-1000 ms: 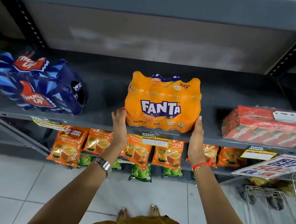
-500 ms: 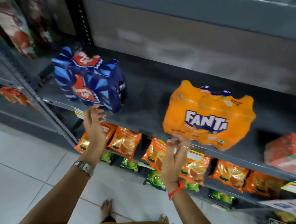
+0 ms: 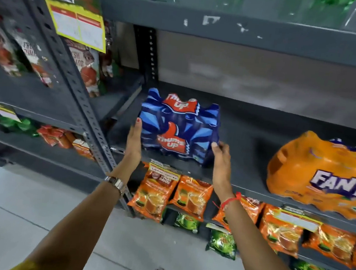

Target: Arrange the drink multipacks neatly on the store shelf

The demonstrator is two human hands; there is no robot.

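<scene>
the thums up multipack (image 3: 178,130) stood on the shelf (image 3: 250,149) between the hands: left hand (image 3: 134,145) flat against its side, right hand (image 3: 221,158) curled round its lower corner.

left hand (image 3: 134,142) flat | right hand (image 3: 221,159) curled (arms outstretched)

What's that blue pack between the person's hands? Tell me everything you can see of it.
The Thums Up multipack is a bumpy-topped block in glossy blue film with paler streaks and two red logos. It stands upright at the left end of the grey shelf, apart from the orange Fanta pack. The left hand lies flat on its left side; the right hand grips its lower right edge.
</scene>
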